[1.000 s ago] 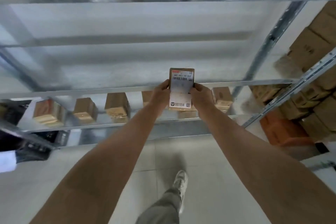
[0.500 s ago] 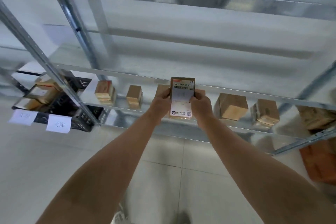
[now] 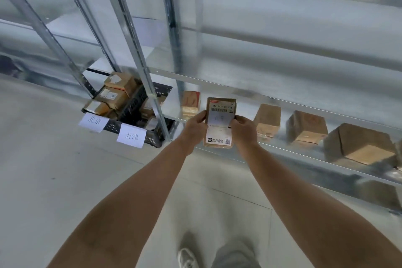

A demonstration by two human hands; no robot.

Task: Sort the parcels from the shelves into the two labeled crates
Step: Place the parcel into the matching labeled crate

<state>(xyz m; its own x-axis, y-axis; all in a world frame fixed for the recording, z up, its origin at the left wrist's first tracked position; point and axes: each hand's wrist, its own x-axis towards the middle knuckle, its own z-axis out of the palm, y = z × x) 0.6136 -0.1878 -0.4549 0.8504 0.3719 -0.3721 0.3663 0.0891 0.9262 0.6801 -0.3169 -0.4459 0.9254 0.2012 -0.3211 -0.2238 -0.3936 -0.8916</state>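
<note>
Gripping the upright parcel point(image 3: 220, 124), label facing the camera: left hand point(image 3: 194, 125), right hand point(image 3: 244, 129).

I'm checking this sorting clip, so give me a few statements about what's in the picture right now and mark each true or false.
1. Both hands hold one parcel. True: the left hand and the right hand grip the sides of the parcel.
2. The held parcel's printed label faces the camera. True.
3. The crates stand to the right of the hands. False: the two black crates are to the left, on the floor by the shelf post.
4. Neither crate has a sign. False: each carries a white paper sign with characters on it.
5. The shelf behind the hands holds no boxes. False: several brown boxes stand on it.
</note>
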